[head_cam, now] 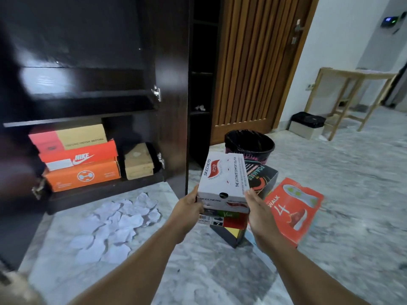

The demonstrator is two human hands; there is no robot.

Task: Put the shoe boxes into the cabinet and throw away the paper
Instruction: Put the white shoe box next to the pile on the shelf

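I hold a white Skechers shoe box (223, 177) in front of me, my left hand (189, 208) on its left end and my right hand (256, 205) on its right end. Under it a dark box (231, 232) with red and yellow sides rests on the floor. A black box (262, 177) and an orange box (294, 208) lie to the right. The open dark cabinet (171, 128) holds three stacked orange and red boxes (81, 157) and a tan box (138, 161) on its bottom shelf. Crumpled white paper (116, 225) lies on the floor before the cabinet.
A black waste bin (250, 146) stands behind the boxes, near a wooden door (253, 73). A wooden table (352, 93) and a small box-shaped bin (307, 125) stand at the far right. The floor is grey marble.
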